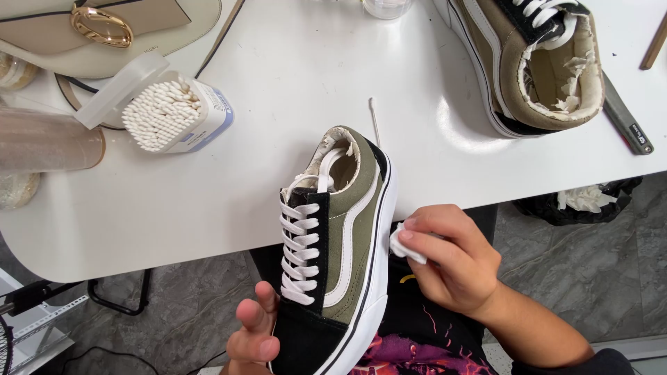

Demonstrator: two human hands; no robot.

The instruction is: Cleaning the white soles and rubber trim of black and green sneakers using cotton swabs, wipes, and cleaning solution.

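Nearest, the left hand [253,333] gripped the toe of an olive-and-black sneaker [338,257], fingers closed around it, over the table's edge. Beside its white sole, the right hand [451,260] pinched a white wipe [405,244]. Farther off on the white table [292,83] lay a cotton-swab box [174,114] and a second sneaker [535,62].

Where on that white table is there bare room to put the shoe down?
Bare table lies between the cotton swab box and the second shoe, and along the near edge left of the held shoe. The far-left corner is crowded by a handbag and a plastic roll.
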